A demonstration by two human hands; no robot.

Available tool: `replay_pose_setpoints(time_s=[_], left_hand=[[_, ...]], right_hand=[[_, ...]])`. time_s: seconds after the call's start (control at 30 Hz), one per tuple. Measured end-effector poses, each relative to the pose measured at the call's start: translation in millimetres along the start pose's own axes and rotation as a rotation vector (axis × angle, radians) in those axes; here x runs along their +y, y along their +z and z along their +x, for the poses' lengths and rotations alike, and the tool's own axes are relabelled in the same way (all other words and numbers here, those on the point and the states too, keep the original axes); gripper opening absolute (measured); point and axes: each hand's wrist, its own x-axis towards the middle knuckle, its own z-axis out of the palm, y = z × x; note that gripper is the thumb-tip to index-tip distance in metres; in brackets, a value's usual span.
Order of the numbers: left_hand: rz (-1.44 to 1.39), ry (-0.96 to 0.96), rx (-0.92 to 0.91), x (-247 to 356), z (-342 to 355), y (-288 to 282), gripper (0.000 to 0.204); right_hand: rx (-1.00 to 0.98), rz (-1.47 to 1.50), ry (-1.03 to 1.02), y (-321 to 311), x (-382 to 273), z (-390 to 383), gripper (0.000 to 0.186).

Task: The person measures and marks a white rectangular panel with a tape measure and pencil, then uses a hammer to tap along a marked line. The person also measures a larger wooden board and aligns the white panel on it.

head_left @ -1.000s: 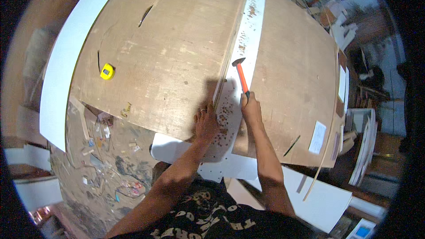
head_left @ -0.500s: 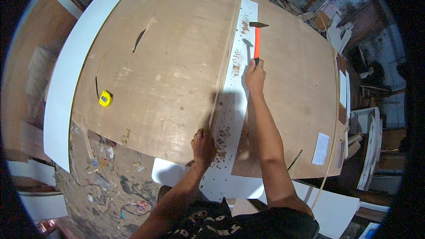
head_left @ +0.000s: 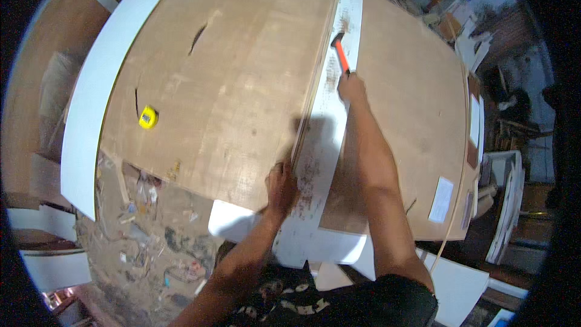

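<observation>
Beyond the right hand (head_left: 353, 88), I am watching the hammer (head_left: 343, 56) reaching over the white strip (head_left: 330, 100); that hand is gripping it by the handle, fingers wrapped around. Whether its head is touching the strip, I cannot tell. Back and left of that hand, the left hand (head_left: 282, 188) is resting half-curled beside the thin wooden rail (head_left: 316, 72); its hold I cannot tell. Farther left, a yellow tape measure (head_left: 148, 117) is lying on the brown board (head_left: 230, 85).
</observation>
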Motion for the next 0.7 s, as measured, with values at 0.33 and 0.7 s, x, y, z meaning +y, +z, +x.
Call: replay_pose_setpoints(time_s=[0.33,0.7], left_hand=[[-0.084,0.110,-0.169,-13,2,-17,0.088],[-0.131,0.183,-0.309,-48,-70,-21,0.096]], right_hand=[[0.192,0.449,-0.023,12,103,-363,0.039],[0.082,0.370,0.002,21,104,-459,0.033]])
